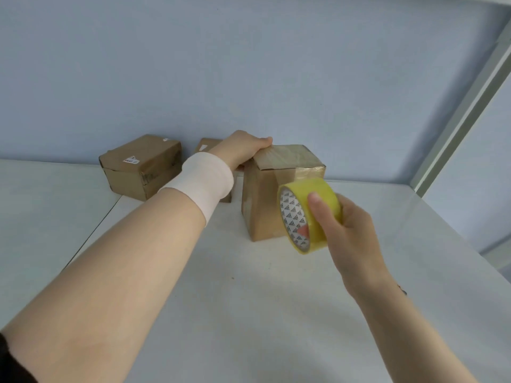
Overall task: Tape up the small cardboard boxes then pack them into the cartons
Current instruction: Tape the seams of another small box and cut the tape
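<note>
Head view: small cardboard box upright at 12 o'clock on the white table, long axis vertical. Left hand resting on the box's top at its 10 o'clock corner; fingers hidden past the far edge, so flat or curled cannot be told. Right hand clamped on the yellow tape roll, thumb on the outer band, one fingertip showing through the core. Roll held just in front of the box's near face, toward 11 o'clock from the right hand. Clear strip stretched from the roll up to the top flap and across it.

Likely step: drawing the strip down the near face. Pull toward 6 o'clock, in line with the box's vertical axis. Right hand nearer the free tape, left hand nearer the lid.

Two more boxes at 10 o'clock and 11 o'clock, against the wall.
</note>
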`<state>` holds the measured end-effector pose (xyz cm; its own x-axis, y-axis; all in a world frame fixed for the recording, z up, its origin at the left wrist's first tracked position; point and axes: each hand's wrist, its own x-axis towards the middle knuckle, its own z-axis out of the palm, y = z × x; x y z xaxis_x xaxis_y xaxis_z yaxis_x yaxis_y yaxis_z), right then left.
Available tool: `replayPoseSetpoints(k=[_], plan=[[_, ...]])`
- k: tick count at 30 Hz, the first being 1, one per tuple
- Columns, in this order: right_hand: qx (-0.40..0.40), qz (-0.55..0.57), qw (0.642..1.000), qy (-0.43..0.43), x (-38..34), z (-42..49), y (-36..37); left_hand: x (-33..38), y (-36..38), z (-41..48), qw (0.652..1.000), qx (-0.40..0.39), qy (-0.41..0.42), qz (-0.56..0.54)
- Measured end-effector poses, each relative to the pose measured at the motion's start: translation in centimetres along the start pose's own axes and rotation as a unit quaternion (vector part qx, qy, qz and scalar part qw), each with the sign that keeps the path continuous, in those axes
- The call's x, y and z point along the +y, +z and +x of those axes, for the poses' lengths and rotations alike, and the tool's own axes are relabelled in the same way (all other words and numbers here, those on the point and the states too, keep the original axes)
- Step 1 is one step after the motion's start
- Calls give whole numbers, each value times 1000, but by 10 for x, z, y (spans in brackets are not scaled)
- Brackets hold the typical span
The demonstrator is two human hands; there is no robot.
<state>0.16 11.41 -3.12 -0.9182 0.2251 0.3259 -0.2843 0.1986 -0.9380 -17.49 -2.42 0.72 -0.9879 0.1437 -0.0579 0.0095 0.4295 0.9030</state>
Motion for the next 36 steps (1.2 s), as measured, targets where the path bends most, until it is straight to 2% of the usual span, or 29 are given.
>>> replayPoseSetpoints(k=[3, 6, 7, 9, 11, 14, 16, 18, 20, 22, 25, 28, 30, 33, 36], plan=[[-11, -25, 1000, 15, 10, 2, 10, 1, 3, -2, 1000, 1, 28, 2], [-15, -14, 1000, 20, 12, 7, 14, -1, 4, -15, 983, 66, 169, 8], [-16, -10, 1000, 19, 13, 8, 12, -5, 3, -22, 974, 66, 217, 6], [-20, -9, 1000, 17, 14, 8, 10, -19, 2, -39, 955, -5, 288, 73], [-28, -5, 999, 23, 13, 9, 10, -33, 1, -51, 936, -52, 301, 176], [-60, 26, 997, 44, -1, 9, 8, -27, -1, -59, 915, 17, 331, 231], [-93, 76, 992, 30, -19, 11, -1, -15, -2, -65, 915, 15, 347, 206], [-126, 129, 983, -14, -41, 15, -13, -7, -4, -74, 948, -22, 302, 94], [-148, 138, 978, -52, -56, 18, -21, -2, -3, -80, 974, -21, 224, 12], [-134, 125, 982, -44, -53, 20, -21, -4, 2, -80, 985, -13, 171, 26], [-99, 116, 988, 10, -35, 21, -12, -17, 12, -79, 991, -8, 119, 61], [-73, 48, 996, 7, -20, 32, 3, -32, 19, -65, 990, 63, 117, 52], [-69, 33, 997, 17, -11, 40, 16, -41, 24, -56, 993, 81, 83, -3], [-77, -4, 997, 31, 5, 46, 27, -54, 31, -47, 991, 62, 0, -121], [-81, -23, 996, 32, 10, 49, 26, -57, 32, -40, 986, 55, -36, -152]])
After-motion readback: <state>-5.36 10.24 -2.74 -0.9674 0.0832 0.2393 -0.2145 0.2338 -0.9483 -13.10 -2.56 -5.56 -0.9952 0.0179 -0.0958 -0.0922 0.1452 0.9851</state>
